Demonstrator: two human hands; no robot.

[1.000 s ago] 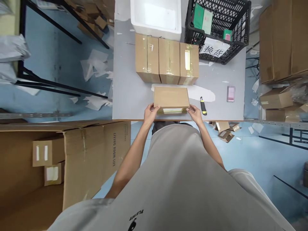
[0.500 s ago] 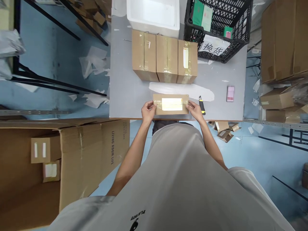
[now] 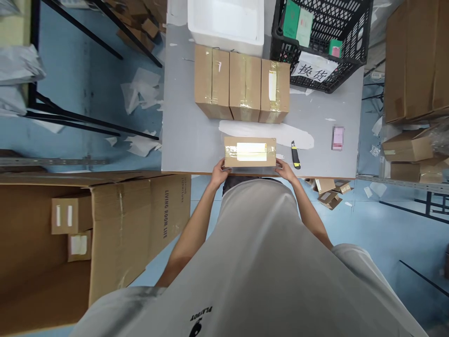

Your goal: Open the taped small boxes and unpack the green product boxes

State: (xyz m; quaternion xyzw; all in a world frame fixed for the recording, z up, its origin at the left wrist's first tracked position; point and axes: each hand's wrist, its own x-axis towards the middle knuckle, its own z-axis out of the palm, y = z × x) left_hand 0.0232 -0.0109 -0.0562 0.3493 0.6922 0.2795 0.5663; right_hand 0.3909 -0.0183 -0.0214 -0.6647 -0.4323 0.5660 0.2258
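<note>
A small cardboard box (image 3: 250,163) with clear tape and a white label (image 3: 251,151) lies near the front edge of the grey table (image 3: 315,161), its long side facing me. My left hand (image 3: 220,173) grips its near left corner, fingers partly tucked under the edge. At the near right corner, my right hand (image 3: 286,170) holds the box in the same way. Just right of the box is a black and yellow utility knife (image 3: 295,155), touched by neither hand.
Three taped cardboard boxes (image 3: 244,84) stand in a row behind, before a white foam bin (image 3: 226,40). A black crate (image 3: 319,47) with green boxes is at the back right. Below lies a pink card-like item (image 3: 337,138). A large open carton (image 3: 122,234) stands left.
Both hands have slid from the box's short sides down to its near corners. The box has stayed almost in place; its near edge may be slightly raised.
</note>
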